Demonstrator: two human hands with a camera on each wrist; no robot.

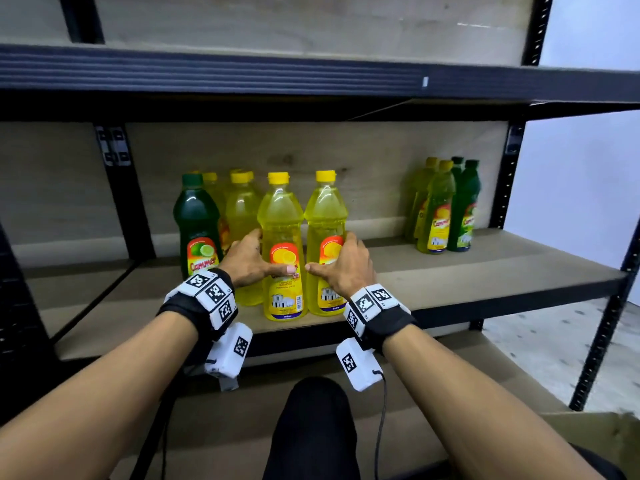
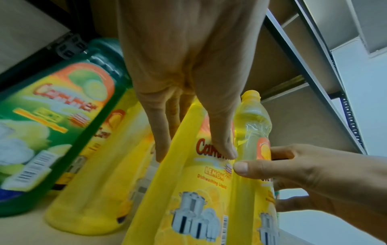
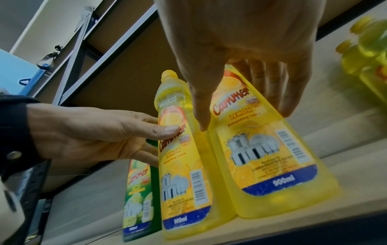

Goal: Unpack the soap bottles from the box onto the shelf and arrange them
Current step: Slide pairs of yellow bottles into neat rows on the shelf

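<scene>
On the shelf (image 1: 485,271), right of the green bottle (image 1: 197,226): two yellow soap bottles (image 1: 282,244), upright, touching.
Left hand (image 1: 247,261) and right hand (image 1: 341,265) each clasp one; risk: sideways shove topples neighbours.

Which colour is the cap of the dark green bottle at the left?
Dark green cap, seen best in the head view.

Even indoor light; wrist views soft, blurred, warped at the edges.
</scene>
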